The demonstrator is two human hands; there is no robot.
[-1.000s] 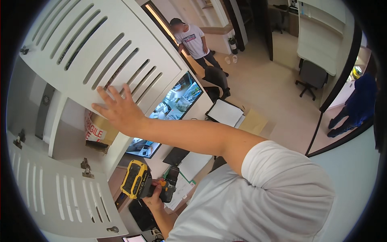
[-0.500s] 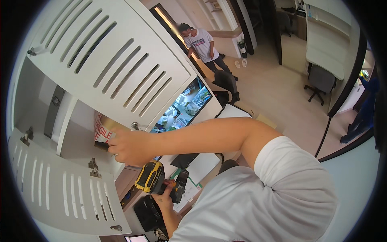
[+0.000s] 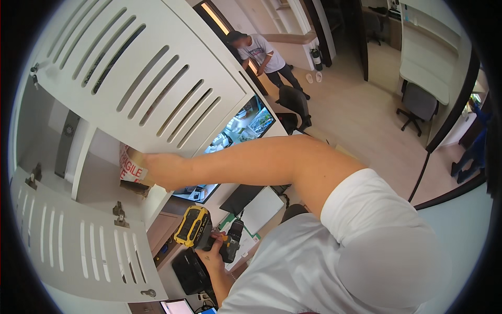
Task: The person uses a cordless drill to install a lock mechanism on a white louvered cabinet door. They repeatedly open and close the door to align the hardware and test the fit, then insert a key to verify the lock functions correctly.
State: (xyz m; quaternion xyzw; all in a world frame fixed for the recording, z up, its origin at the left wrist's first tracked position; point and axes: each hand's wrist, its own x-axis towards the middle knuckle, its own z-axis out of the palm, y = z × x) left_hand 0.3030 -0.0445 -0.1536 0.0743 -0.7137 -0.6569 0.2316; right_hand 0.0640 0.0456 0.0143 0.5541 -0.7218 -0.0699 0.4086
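Note:
My right arm stretches leftward into a white cabinet. Its hand (image 3: pixel 161 168) lies against a cardboard box (image 3: pixel 132 171) with red-and-white printed tape; the fingers are mostly hidden at the box's edge, so their grip is unclear. Lower down, my left hand (image 3: pixel 212 255) is closed round the handle of a cordless drill (image 3: pixel 230 246), its yellow-and-black battery (image 3: pixel 193 227) facing up and left. The slotted upper cabinet door (image 3: pixel 157 89) stands above my right hand. A second slotted door (image 3: pixel 89 240) hangs open at lower left.
Beside the cabinet is a lit monitor (image 3: pixel 243 123), partly behind my right arm. A black device (image 3: pixel 189 272) and papers (image 3: pixel 261 209) lie below. Another person (image 3: pixel 264 55) stands at the far doorway near an office chair (image 3: pixel 293 102). A second chair (image 3: pixel 418 102) stands at right.
My right hand has moved up and deeper against the box, which has shifted slightly. My left hand keeps the drill in nearly the same place. The far person leans more.

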